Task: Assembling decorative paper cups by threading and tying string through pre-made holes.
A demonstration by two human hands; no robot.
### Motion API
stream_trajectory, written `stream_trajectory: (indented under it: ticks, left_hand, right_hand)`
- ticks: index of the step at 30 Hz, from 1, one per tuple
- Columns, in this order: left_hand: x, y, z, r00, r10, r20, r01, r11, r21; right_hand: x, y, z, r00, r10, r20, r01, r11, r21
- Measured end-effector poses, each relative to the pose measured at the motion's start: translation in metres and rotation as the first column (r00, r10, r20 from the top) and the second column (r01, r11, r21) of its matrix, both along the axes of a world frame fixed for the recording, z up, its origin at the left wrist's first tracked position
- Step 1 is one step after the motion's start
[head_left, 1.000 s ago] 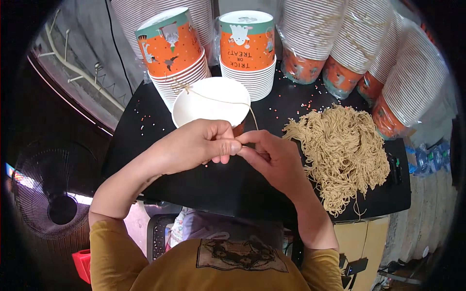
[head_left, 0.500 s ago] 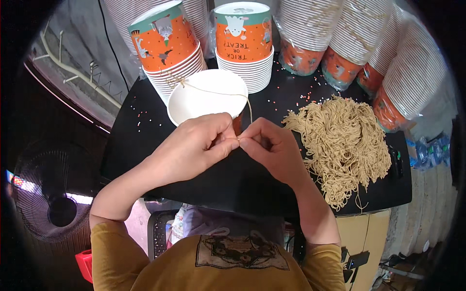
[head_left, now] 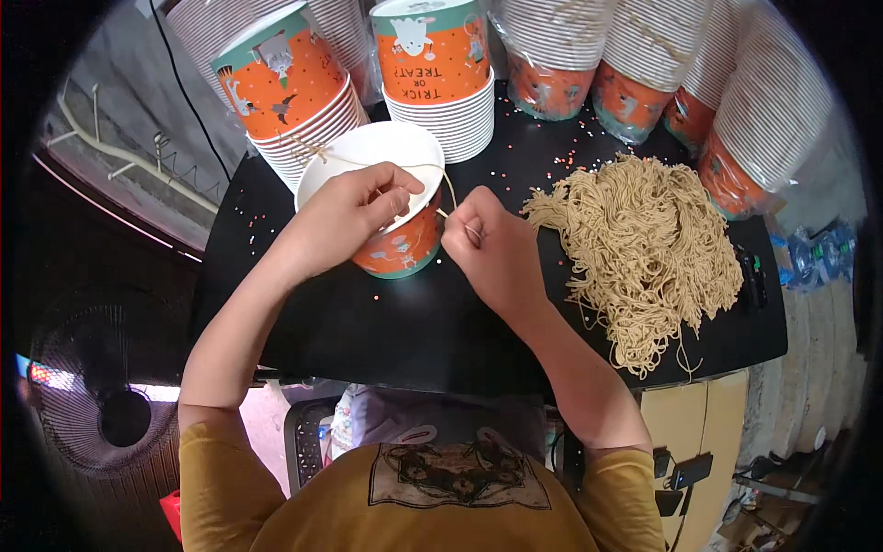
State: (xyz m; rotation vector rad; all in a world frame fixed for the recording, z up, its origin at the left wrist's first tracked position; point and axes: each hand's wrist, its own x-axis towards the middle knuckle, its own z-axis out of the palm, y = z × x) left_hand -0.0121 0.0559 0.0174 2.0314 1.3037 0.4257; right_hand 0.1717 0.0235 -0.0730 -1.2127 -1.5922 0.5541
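Observation:
A paper bucket, orange outside with a green base band and white inside, stands tilted in front of me. A tan string crosses its mouth and comes out over the right rim. My right hand is closed in a fist on the string, just right of the bucket. Over the near left part of the bucket's mouth is my left hand, its fingers curled and the thumb near the index finger; what they hold is hidden. To the right lies a big heap of tan strings.
Upside-down bucket stacks rise behind, beside a leaning stack. Several plastic-wrapped stacks line the far right. Small coloured specks dot the black table. A fan stands at the left.
My hands have parted from where they met at the string. The left moved up over the bucket's mouth; the right closed into a fist with the string. The view has shifted slightly.

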Motion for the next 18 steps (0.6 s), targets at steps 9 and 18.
stream_trajectory:
  ticks: [9, 18]
  left_hand:
    - [0.003, 0.003, -0.007, 0.999, -0.025, 0.03, 0.024, 1.0, 0.011]
    - [0.002, 0.007, -0.006, 0.999, -0.052, -0.011, 0.051, 0.998, -0.024]
  right_hand:
    - [-0.006, 0.005, 0.002, 1.0, -0.003, 0.01, 0.003, 1.0, 0.016]
    - [-0.01, 0.007, 0.002, 1.0, -0.007, 0.014, 0.007, 1.0, 0.018]
